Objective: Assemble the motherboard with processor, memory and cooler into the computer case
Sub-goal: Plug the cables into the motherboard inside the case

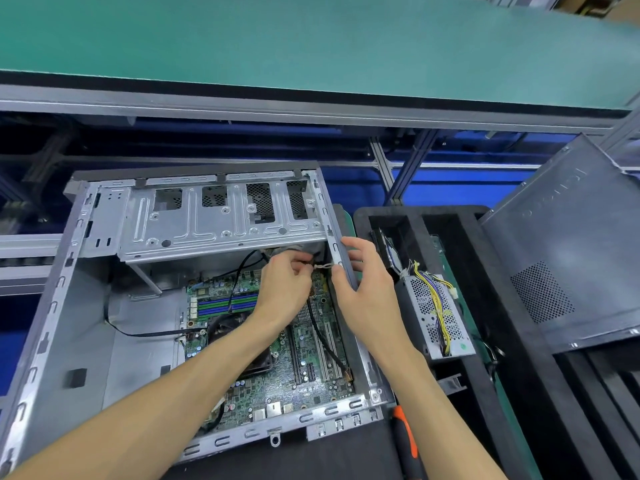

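Observation:
The open grey computer case lies on its side in front of me. The green motherboard sits inside it, with blue and green memory slots and the dark cooler partly hidden under my left forearm. My left hand reaches in near the case's upper right corner and pinches a thin pale tie or wire end. My right hand wraps over the case's right rim and touches the same tie with its thumb side. A black cable runs down across the board.
A power supply with yellow and purple wires lies in a black foam tray at the right. The grey side panel leans further right. An orange-handled screwdriver lies by the case's front corner. A green conveyor runs behind.

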`<state>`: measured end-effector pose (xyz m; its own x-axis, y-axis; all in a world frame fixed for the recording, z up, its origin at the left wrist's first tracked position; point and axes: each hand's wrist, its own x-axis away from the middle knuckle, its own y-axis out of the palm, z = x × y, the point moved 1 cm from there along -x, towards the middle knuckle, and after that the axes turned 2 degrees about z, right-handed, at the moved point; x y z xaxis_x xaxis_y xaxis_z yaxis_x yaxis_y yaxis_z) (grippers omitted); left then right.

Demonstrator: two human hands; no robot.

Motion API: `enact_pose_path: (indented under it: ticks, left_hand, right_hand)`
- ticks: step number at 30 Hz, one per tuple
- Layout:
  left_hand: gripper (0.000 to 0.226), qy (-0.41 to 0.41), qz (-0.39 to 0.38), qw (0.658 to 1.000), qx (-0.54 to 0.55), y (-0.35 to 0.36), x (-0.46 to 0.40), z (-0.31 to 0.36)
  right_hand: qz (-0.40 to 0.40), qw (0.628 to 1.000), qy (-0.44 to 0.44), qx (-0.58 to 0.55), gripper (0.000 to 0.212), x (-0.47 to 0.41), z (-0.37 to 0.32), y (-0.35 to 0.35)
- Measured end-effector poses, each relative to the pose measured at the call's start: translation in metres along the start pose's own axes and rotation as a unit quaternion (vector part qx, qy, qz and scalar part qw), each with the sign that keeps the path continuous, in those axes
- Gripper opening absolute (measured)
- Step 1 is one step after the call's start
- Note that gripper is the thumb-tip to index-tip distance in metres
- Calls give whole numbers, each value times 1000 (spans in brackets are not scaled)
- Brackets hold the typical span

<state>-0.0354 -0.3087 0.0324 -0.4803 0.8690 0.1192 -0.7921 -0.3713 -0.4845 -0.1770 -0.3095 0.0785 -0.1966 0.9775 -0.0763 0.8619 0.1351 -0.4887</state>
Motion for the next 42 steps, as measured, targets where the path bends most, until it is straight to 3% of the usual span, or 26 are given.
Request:
enact_pose_path:
  ticks: [8,13,19,22,25,28,30,32,34,37,39,42]
  left_hand:
    - [10,-35,-28,999,21,-1,1,-8]
    - [4,-72,-31,993,90,0,2,-7]
    - [24,-191,-52,952,232,19,5,5]
    - [37,-204,-57,941,262,20,3,7]
    - [30,-193,-76,943,259,16,4,10]
    - [20,-156,-140,962,176,4,3,16]
    - [24,-75,-185,979,26,-15,-3,15]
    - [25,37,-196,972,-120,-42,-8,9]
    - [23,84,-175,952,-239,-68,-15,-6]
    - [29,9,-147,914,-379,-93,-28,-38]
    - [39,-47,-155,898,-409,-103,-34,-57]
    - [37,-40,-128,910,-392,-108,-37,-68]
  right_hand:
    - [5,1000,-3,5,35,0,1,1]
    - [5,1000,-1,6,35,-1,2,2]
    - [9,1000,-1,4,36,-1,2,2]
    - [10,1000,-1,4,37,-1,1,1]
    - [8,1000,0,2,37,-1,1,1]
    - [3,1000,3,-3,36,-1,2,0]
    - [0,1000,0,0,36,-1,2,0]
    - [-1,1000,-1,3,36,-1,3,0]
    - [-5,1000,1,2,35,-1,4,0]
    - [-7,1000,4,1,34,-2,4,0]
    - [-7,1000,6,0,34,-2,4,0]
    - [-7,1000,5,1,34,-2,3,0]
